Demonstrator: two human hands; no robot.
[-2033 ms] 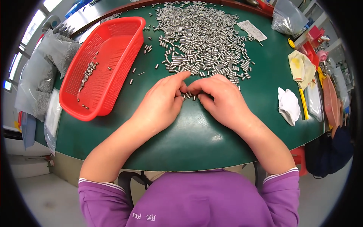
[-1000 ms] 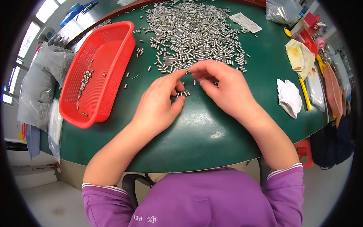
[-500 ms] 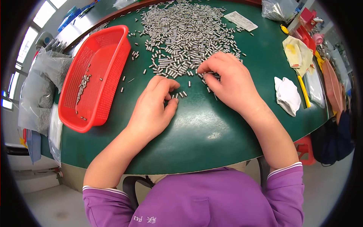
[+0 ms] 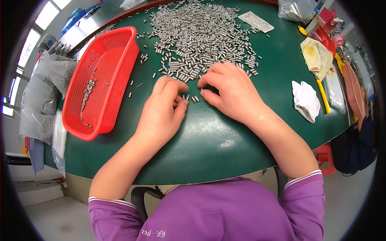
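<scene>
A dense pile of small shiny metal cylinders [image 4: 197,36] spreads over the green table [image 4: 193,156]. At its near edge my left hand [image 4: 163,106] is closed, fingers curled in and thumb drawn toward them. A couple of cylinders [image 4: 185,97] show at its fingertips; its palm is hidden. My right hand [image 4: 231,90] pinches a single cylinder [image 4: 201,90] between thumb and index finger, just in front of the pile. Between the hands, a small pair of loose cylinders [image 4: 195,99] lies on the table.
Left of my hands stands a red perforated plastic basket [image 4: 105,124] with some cylinders inside. Clear bags of metal parts [image 4: 38,104] crowd the left edge. On the right lie a white cloth [image 4: 305,102], a stained glove [image 4: 317,58] and a yellow-handled tool [image 4: 323,96]. A paper slip [image 4: 256,21] rests beside the pile.
My right hand has moved left and slightly nearer, away from the pile's edge, and now pinches a cylinder. My left hand has shifted slightly forward, with the cylinders at its fingertips.
</scene>
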